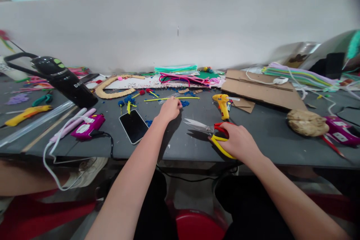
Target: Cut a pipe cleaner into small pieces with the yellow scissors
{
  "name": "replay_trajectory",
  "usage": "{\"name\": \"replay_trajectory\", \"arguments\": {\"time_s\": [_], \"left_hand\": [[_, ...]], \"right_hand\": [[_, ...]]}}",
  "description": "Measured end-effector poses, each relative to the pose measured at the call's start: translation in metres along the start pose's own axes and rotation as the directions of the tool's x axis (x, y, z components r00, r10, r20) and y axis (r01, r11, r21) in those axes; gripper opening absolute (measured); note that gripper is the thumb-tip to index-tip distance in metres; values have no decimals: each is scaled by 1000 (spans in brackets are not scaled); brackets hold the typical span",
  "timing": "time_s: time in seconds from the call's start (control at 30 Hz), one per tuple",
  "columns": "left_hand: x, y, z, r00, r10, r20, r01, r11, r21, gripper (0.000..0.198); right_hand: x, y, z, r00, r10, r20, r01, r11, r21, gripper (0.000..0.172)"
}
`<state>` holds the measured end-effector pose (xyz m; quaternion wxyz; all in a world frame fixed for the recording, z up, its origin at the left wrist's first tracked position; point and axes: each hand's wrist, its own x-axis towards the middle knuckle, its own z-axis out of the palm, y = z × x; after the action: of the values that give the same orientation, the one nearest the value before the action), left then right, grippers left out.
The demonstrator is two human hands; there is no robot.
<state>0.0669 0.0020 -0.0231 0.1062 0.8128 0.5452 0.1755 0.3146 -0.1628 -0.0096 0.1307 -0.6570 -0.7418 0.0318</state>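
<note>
My right hand [234, 140] is wrapped round the red and yellow handles of a pair of scissors [199, 125], whose blades are parted and point left above the grey table. Further up, my left hand [171, 108] has its fingers pressed together at a thin yellow-green stem [191, 98] lying across the table. What the fingertips pinch, if anything, is hidden. Blue fuzzy scraps [185, 103] lie beside these fingertips. To the left of my left forearm is a dark-screened phone [134, 126].
A yellow glue gun [222, 105] stands beyond the scissors. Cardboard [258, 89] and bundled stems [300, 75] lie at back right. At left are a black bottle [67, 80], a purple device [88, 126] and cables. A beige curved piece [105, 90] lies further back.
</note>
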Motion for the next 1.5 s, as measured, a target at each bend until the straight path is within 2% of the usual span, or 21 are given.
{"name": "replay_trajectory", "arguments": {"time_s": [0.13,0.2,0.27,0.37,0.5,0.7,0.87,0.97,1.1,1.2,1.5], "left_hand": [[-30,-3,-14,999,-14,-37,5,972,-235,13],[-50,-4,-21,996,-39,-82,6,932,-363,11],[-70,-4,-26,992,-70,-102,11,868,-497,12],[-93,-3,-29,990,-121,-77,49,786,-617,16],[-107,1,-27,991,-134,-9,91,715,-694,19],[-108,6,-22,991,-115,67,130,725,-676,25],[-108,7,-18,996,-61,64,88,723,-685,16],[-109,6,-14,999,-12,38,34,749,-661,16],[-111,3,-11,998,49,-49,-68,834,-548,19],[-112,3,-11,994,67,-84,-99,872,-479,21],[-111,7,-15,989,82,-122,-129,878,-461,20]], "right_hand": [[0,2,0,1000,0,-12,0,1000,29,35],[2,5,2,1000,25,-11,-25,999,33,34],[3,9,4,1000,-8,-22,10,997,70,34],[3,13,7,999,-22,-40,26,993,118,40],[0,12,9,999,5,-33,0,989,149,46],[-1,14,18,1000,2,-6,-1,972,236,43],[1,17,23,999,-29,-20,33,972,234,36],[2,17,23,999,-41,-18,44,979,200,33],[3,17,23,999,-42,-7,42,984,176,27],[4,18,24,999,-50,0,49,985,167,25],[4,17,23,999,-33,19,30,990,135,28]]}}
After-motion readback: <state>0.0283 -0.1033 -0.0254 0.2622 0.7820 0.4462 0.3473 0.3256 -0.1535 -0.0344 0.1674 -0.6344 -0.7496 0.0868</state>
